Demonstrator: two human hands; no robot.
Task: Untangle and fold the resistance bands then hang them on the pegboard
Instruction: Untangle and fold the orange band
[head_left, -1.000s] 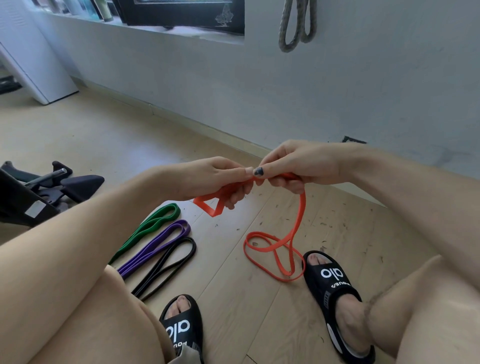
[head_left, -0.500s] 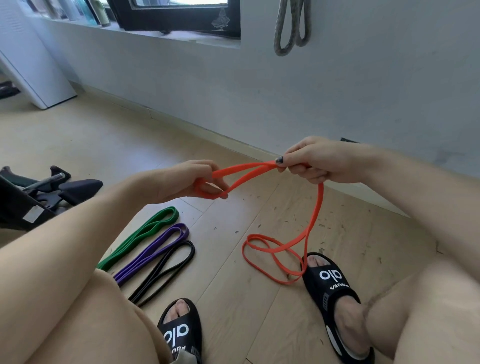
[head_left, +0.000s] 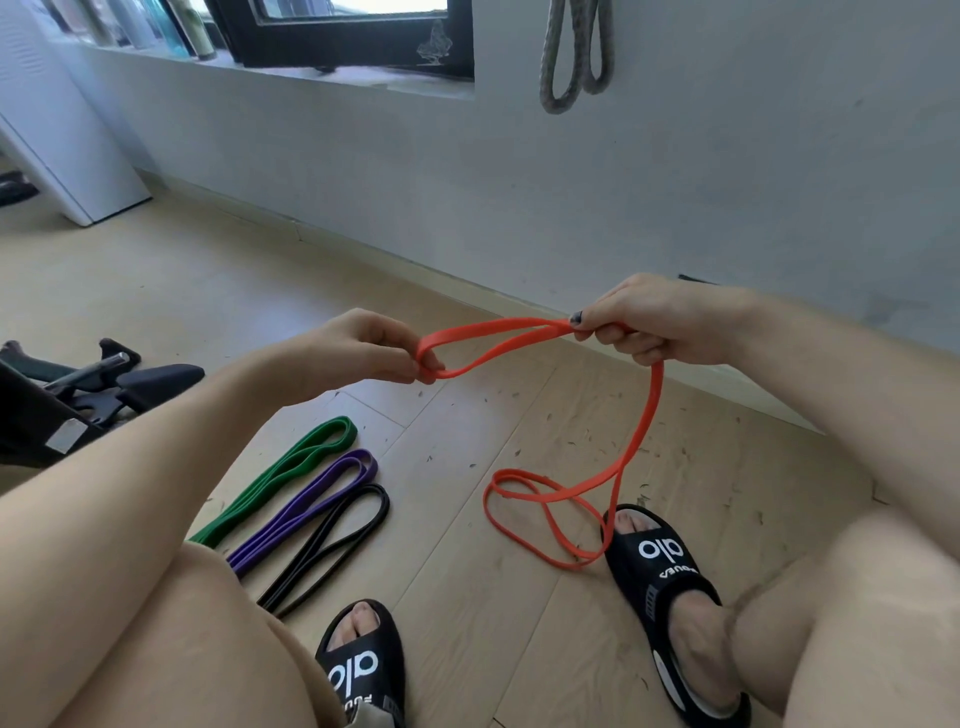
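An orange resistance band (head_left: 641, 423) is held up between two bare hands above a light wooden floor (head_left: 467, 623), seen from a head-worn camera looking down. The left hand (head_left: 363, 345) is curled, with its fingertips pinched on the rounded end of a loop of the band. The right hand (head_left: 657, 325) is closed round the band further along, a dark-painted thumbnail pressed on top. Between the two hands a narrow doubled loop is stretched almost level. From under the right hand the rest of the band is let down in two strands to the floor, where it is laid in crossed, tangled loops just beside the right foot.

Three other bands are laid side by side on the floor to the left, each folded into a long flat loop: a green band (head_left: 280, 475) farthest out, a purple band (head_left: 306, 512) in the middle, and a black band (head_left: 327, 545) nearest the feet. Their lower ends are hidden behind the left knee.

Black slide sandals with white lettering are worn on both feet: the left sandal (head_left: 363, 670) at the bottom centre, the right sandal (head_left: 665, 582) next to the orange loops. Small dark specks are scattered over the floorboards.

A grey rope loop (head_left: 571, 57) is hung on the pale wall (head_left: 727, 182) above. A dark window frame (head_left: 353, 41) is set over a sill at the upper left. Black exercise equipment (head_left: 98, 382) is seen at the left edge.
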